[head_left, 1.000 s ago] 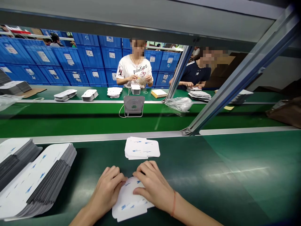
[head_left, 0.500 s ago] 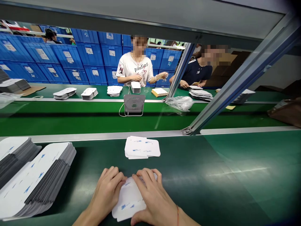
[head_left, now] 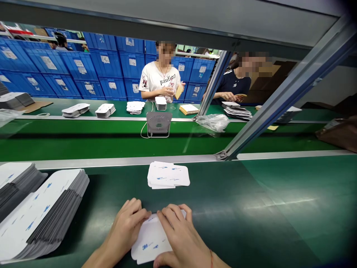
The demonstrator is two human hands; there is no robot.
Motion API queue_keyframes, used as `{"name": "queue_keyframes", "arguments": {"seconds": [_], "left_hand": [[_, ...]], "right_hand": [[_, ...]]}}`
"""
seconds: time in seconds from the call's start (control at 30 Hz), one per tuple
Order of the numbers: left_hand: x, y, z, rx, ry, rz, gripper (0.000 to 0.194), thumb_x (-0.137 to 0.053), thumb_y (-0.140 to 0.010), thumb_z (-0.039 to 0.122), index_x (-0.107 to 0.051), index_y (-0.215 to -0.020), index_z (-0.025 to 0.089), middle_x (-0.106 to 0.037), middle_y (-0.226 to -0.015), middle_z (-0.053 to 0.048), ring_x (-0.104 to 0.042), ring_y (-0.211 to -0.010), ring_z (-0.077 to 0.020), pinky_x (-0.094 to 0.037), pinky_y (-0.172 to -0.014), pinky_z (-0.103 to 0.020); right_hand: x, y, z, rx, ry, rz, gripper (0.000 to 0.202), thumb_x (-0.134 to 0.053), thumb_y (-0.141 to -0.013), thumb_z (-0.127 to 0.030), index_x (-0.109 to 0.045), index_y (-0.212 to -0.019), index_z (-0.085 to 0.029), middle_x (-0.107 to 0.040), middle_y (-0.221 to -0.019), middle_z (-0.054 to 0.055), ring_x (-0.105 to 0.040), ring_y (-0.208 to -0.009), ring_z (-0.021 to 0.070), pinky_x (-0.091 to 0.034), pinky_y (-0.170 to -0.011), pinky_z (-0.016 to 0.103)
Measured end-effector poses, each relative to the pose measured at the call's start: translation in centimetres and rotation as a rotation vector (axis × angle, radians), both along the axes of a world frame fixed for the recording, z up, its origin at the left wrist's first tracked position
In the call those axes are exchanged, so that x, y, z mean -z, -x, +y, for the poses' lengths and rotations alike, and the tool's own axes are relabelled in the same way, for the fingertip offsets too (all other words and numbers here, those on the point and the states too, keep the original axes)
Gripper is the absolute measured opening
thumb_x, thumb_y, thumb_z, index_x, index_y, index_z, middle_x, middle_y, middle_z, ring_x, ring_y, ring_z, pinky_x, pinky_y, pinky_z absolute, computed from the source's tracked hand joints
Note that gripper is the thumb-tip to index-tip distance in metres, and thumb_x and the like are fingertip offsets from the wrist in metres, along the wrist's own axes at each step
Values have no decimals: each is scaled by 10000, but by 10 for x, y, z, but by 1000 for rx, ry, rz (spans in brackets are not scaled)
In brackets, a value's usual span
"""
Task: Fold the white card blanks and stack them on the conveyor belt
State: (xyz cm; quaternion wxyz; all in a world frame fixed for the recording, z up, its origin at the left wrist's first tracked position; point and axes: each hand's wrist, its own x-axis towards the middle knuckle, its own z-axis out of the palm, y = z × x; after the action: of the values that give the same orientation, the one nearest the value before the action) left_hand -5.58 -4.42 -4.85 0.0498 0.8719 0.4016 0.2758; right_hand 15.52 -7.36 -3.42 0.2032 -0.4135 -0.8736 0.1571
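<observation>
1. The white sheet [head_left: 152,240] lies flat on the dark green tabletop [head_left: 251,223], nearest the wearer, beneath both hands.
2. Its visible face is smooth and pale, with small blue printed marks near the lower edge and fainter print near the top. The lower left corner is rounded, with a small step beside it; the right part is covered, so its full outline cannot be told.
3. The left hand [head_left: 128,225] is curled, its fingertips gathered at the sheet's upper left edge; whether they pinch it cannot be told.
4. The right hand [head_left: 182,236] is spread over the sheet's right side, thumb well apart from the fingers, palm down. A thin orange-red band [head_left: 211,258] circles that wrist.
5. Just beyond the hands, a small group of similar white pieces [head_left: 168,175] overlaps unevenly, also printed in blue.
6. To the left stand tall stacks [head_left: 44,212] with white, blue-marked tops and layered grey and black edges.
</observation>
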Motion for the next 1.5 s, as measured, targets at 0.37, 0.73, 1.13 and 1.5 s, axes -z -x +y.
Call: {"name": "queue_keyframes", "arguments": {"seconds": [0.37, 0.73, 1.13, 1.5], "left_hand": [[-12, 1, -6, 30, -18, 145, 223, -437, -924, 81, -624, -877, 193, -533, -702, -10, -412, -653, -181, -244, -601, -306], [-11, -11, -36, -116, -120, 311, 402, -505, -708, -8, -664, -1048, 137, -700, -853, -5, -555, -800, -187, -324, -727, -337], [-17, -20, -39, -125, -148, 392, 537, -530, -649, -21, -640, -1161, 101, -685, -879, -43, -547, -763, -205, -374, -695, -333], [-19, -23, -36, -190, -103, 343, 475, -554, -689, 30, -699, -1107, 205, -700, -900, -24, -567, -870, -199, -365, -745, -321]], "right_hand": [[1, 3, -1, -27, -23, -109, 801, -489, -790, -767, -564, -1214, -91, -647, -1037, 135, -538, -990, 308, -347, -919, 481], [-5, 5, 0, -41, -24, -205, 780, -415, -849, -746, -566, -1223, -78, -640, -1093, 95, -522, -976, 264, -348, -868, 440], [-10, 10, -1, -79, -93, -267, 753, -488, -834, -718, -637, -1158, -55, -621, -1001, 100, -495, -914, 271, -363, -836, 447], [-1, 2, -8, -14, -49, -247, 779, -529, -815, -700, -524, -1313, -100, -642, -1131, 107, -505, -1074, 301, -371, -857, 416]]}}
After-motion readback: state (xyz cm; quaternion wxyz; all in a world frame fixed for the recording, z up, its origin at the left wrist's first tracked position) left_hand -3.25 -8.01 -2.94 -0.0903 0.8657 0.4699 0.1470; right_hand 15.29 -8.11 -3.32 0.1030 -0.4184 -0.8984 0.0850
